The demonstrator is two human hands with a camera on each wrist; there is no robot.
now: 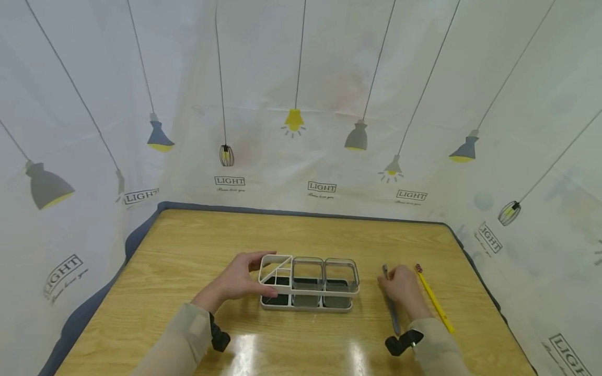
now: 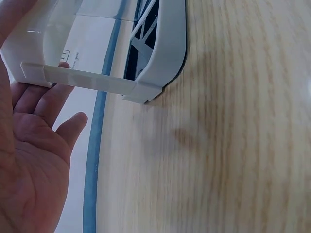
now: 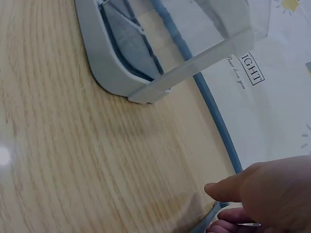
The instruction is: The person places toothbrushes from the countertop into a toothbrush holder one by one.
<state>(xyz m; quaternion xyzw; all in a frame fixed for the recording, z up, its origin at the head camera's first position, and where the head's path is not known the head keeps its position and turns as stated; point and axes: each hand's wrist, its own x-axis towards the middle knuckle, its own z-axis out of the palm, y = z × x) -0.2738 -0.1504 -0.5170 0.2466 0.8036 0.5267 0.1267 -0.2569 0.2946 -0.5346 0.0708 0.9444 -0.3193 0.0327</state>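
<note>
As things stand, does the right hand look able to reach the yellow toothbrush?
Probably yes: the yellow toothbrush lies close beside the right hand, nothing visible between them. The fingers appear to pinch a slim grey item, though, which might need releasing first.

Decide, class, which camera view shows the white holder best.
The head view shows the white holder end to end, with both tiers, though the left hand overlaps one end. Each wrist view shows only the nearer end, cropped by the picture's edge.
</note>
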